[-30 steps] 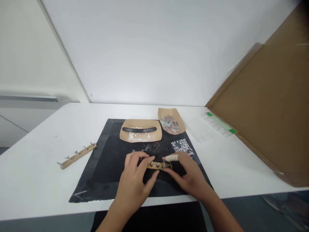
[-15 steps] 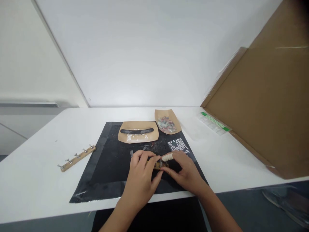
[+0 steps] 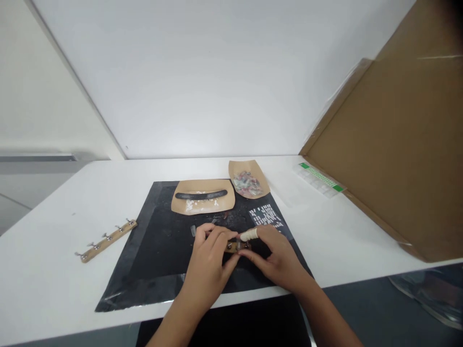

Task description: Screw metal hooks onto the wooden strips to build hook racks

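Note:
On the black mat, my left hand is closed at the left of a small wooden strip with metal holders. My right hand, a pale cover on its index finger, is closed around the strip's right part. Between the fingertips of both hands stands a small clear false nail tip, pinched over the strip. My fingers hide much of the strip. Another clear nail tip lies on the mat, left of my left hand.
A similar wooden strip with several metal holders lies left of the mat. Behind my hands are a paper tray with a black nail file and another with nail tips. A sheet of white tabs and a clear plastic case sit rightward.
The view has shifted slightly, so the things on the table appear a little further left. Both hands stay at the wooden strip, their fingertips nearly unmoved.

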`<state>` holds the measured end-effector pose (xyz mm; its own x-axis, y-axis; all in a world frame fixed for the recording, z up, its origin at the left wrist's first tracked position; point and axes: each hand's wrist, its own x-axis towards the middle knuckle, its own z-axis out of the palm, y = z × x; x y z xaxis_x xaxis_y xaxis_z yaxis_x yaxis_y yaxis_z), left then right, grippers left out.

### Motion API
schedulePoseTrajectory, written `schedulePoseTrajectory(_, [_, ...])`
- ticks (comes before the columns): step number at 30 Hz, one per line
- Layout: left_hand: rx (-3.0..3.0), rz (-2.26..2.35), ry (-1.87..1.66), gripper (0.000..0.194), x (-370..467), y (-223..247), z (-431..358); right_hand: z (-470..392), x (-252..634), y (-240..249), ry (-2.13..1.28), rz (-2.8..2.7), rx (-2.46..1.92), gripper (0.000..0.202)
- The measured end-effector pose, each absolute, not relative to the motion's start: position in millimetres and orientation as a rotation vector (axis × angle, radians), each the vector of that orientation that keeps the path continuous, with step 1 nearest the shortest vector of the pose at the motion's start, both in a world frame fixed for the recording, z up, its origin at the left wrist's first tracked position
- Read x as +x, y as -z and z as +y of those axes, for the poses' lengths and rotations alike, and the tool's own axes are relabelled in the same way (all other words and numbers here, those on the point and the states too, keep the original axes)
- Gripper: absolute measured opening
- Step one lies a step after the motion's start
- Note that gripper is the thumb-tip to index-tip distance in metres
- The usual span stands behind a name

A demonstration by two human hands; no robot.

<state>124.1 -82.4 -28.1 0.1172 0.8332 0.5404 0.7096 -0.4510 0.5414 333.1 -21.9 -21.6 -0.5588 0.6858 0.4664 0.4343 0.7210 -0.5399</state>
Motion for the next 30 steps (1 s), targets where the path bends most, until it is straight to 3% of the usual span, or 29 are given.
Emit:
schedulePoseTrajectory(16, [2.233,1.569,-1.25,0.024,124.2,29.2,-83.4,-22.2,331.3,19.2,-0.518,-2.241,-0.834,0.015])
schedulePoseTrajectory(22, [2.244,1.556,-1.246,0.012,124.8,27.5,-85.1,-21.3,332.1,19.4,-0.57,-2.236,-0.825,0.018])
schedulePoseTrajectory(30, [2.316,1.572,-1.34,0.017,126.7,26.8,-87.3,-22.5,332.2,19.3,-0.592,-2.238,-0.896,0.023])
